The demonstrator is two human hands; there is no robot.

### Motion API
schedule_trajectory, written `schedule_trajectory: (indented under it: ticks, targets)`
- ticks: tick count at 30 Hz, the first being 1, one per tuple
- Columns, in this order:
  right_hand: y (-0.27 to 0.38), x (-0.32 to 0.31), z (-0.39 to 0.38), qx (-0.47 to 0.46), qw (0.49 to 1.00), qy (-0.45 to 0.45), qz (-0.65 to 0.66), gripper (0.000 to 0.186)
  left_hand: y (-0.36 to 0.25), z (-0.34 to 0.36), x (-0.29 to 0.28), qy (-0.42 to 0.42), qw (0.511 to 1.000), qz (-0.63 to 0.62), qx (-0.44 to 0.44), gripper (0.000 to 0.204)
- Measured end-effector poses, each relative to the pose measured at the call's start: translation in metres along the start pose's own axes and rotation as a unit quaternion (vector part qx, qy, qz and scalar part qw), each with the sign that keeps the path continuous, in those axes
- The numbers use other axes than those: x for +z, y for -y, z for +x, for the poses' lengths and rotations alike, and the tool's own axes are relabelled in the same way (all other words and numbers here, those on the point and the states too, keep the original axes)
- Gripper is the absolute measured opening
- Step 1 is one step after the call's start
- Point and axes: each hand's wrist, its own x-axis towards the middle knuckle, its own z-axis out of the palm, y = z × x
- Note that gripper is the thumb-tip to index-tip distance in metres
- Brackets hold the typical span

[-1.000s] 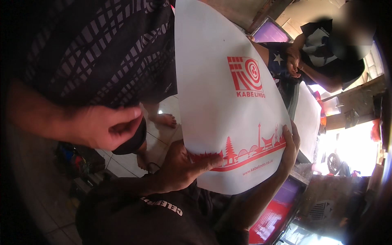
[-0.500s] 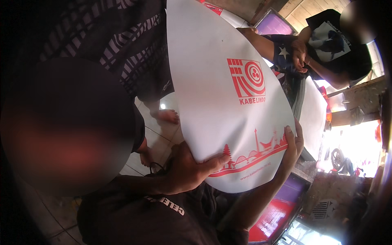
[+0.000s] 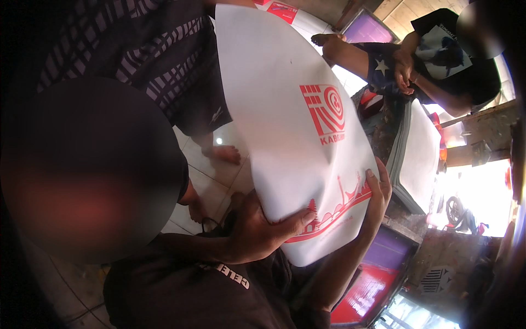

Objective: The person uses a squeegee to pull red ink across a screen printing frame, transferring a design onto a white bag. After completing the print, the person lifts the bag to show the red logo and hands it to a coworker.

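A large white sheet (image 3: pixel 274 104) with red print, an emblem above and a skyline band below, stretches away from me and bulges along its length. My left hand (image 3: pixel 266 227) grips its near left edge, the thumb lying on top over the print. At the near right edge my right hand (image 3: pixel 381 186) holds it too, with fingertips on the printed face and the rest of the hand behind. Between my hands the sheet is creased and bowed. At its far end, part of another person's hand or arm (image 3: pixel 235 3) shows, mostly cut off by the frame.
A thick stack of white sheets (image 3: pixel 419 153) lies to the right. Beside it are a purple and red framed panel (image 3: pixel 375 268) and, farther off, a purple one (image 3: pixel 370 27). One person (image 3: pixel 438 60) sits at far right; another in patterned shorts (image 3: pixel 181 71) is at left.
The sheet has shifted left and bends more sharply between my hands. My right hand has moved left with it, uncovering more of the stack.
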Motion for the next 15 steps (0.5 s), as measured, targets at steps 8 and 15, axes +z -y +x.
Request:
schedule_trajectory:
  ticks: [8, 15]
  targets:
    - [-0.050, 0.014, 0.014, 0.044, 0.995, 0.030, 0.081, 0.035, -0.006, 0.004, -0.011, -0.004, 0.999, 0.021, -0.038, 0.034]
    - [-0.139, -0.014, 0.023, 0.012, 0.999, -0.001, -0.033, 0.033, 0.002, 0.016, -0.034, -0.048, 0.999, 0.016, 0.015, 0.036]
